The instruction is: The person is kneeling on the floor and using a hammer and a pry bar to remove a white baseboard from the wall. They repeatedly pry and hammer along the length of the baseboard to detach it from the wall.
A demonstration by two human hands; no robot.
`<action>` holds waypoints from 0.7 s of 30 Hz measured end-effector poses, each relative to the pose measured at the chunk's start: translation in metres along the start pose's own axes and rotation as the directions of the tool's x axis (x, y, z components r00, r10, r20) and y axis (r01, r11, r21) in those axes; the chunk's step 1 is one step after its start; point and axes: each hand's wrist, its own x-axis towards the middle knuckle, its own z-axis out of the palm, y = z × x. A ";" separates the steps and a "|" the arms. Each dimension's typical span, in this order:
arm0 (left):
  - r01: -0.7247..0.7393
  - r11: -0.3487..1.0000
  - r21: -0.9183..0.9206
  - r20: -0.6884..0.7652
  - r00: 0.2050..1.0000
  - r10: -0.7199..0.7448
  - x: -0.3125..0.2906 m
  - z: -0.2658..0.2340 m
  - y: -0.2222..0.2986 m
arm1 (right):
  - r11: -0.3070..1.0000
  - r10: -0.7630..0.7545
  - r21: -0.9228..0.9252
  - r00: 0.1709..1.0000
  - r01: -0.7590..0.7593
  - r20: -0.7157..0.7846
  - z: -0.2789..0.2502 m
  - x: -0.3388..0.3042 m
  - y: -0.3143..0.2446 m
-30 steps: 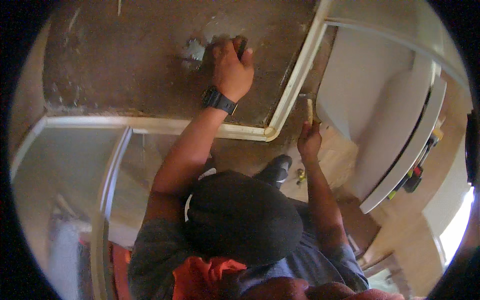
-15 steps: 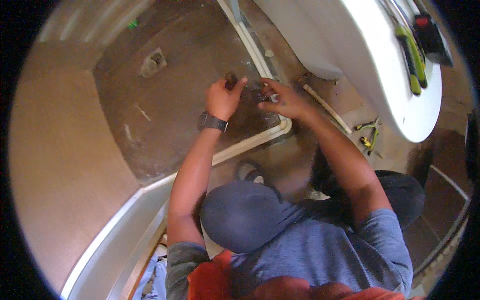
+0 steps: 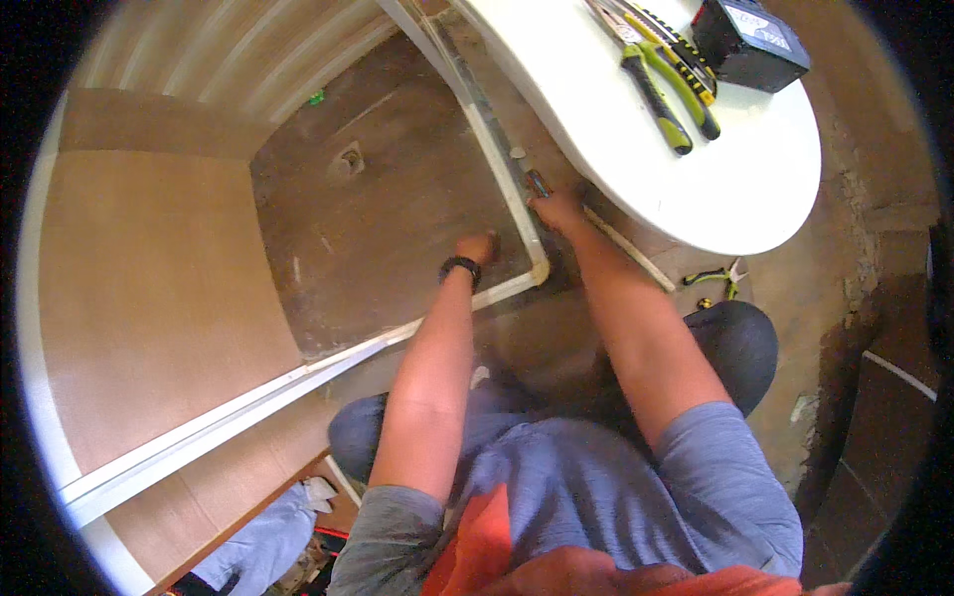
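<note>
My left hand (image 3: 479, 246), with a black watch on its wrist, is closed over the brown floor panel (image 3: 397, 223). Its fingers point away, and whatever they hold is hidden. Beyond the panel's pale edge strip (image 3: 510, 187), my right hand (image 3: 558, 211) is low by the floor, closed around a small dark tool (image 3: 539, 183) with a bluish and reddish tint. What kind of tool it is cannot be made out. A thin pale stick (image 3: 631, 250) lies beside my right forearm.
A white rounded surface (image 3: 735, 189) at upper right carries green-and-black pliers (image 3: 661, 94), a yellow-and-black utility knife (image 3: 686, 60) and a black battery pack (image 3: 752, 45). More pliers (image 3: 730, 280) lie on the floor by my knee. A drain hole (image 3: 350, 159) shows in the panel.
My hands, close together over the panel before, are now apart: the right is outside the edge strip, the left nearer me. The view has shifted, showing more of the white surface.
</note>
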 end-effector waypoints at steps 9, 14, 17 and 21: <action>-0.073 0.955 -0.287 0.038 0.995 0.088 0.031 0.104 0.003 | 0.953 0.279 0.024 0.908 -0.301 0.313 0.002 -0.007 0.061; -0.035 0.970 -0.242 -0.050 0.998 0.024 0.034 0.092 -0.038 | 0.967 0.211 0.060 0.913 -0.246 0.350 0.011 -0.032 0.005; -0.005 0.900 -0.436 0.056 0.998 0.033 0.017 0.088 0.003 | 0.970 0.225 0.026 0.936 -0.241 0.271 -0.003 -0.020 0.019; 0.140 0.827 -0.545 0.105 0.990 -0.098 -0.017 0.072 0.024 | 0.996 0.081 0.013 0.978 -0.085 0.194 0.013 -0.016 0.033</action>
